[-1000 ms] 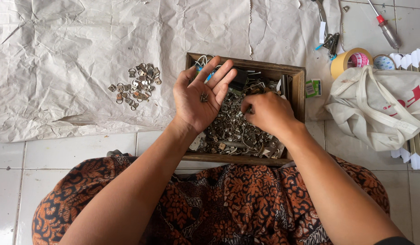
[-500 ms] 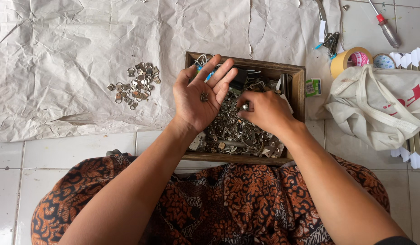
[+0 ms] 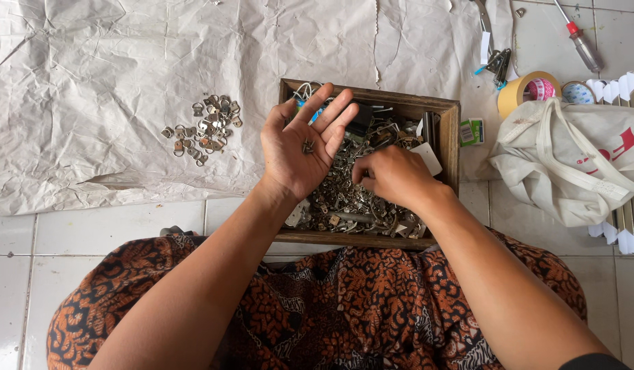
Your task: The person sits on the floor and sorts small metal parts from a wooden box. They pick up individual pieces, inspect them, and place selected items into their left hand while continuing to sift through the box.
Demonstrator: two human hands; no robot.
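Observation:
A dark wooden box (image 3: 446, 108) full of small metal hardware pieces (image 3: 344, 199) lies on the floor before my knees. My left hand (image 3: 305, 147) is held palm up over the box's left side, fingers spread, with a small metal piece (image 3: 307, 146) resting on the palm. My right hand (image 3: 394, 177) is palm down in the box, fingertips pinched among the metal pieces; what they grip is hidden. A small pile of sorted metal hangers (image 3: 204, 129) lies on the crumpled white paper (image 3: 111, 82) to the left.
A white cloth bag (image 3: 577, 161) sits at the right. Beyond it are a roll of tan tape (image 3: 519, 92), a red-handled screwdriver (image 3: 578, 38) and pliers (image 3: 493, 58). White floor tiles (image 3: 91, 233) show at the left. My patterned orange-brown clothing (image 3: 358, 301) fills the foreground.
My right hand has shifted slightly left and deeper among the metal pieces. My left hand stays palm up with the small piece on it.

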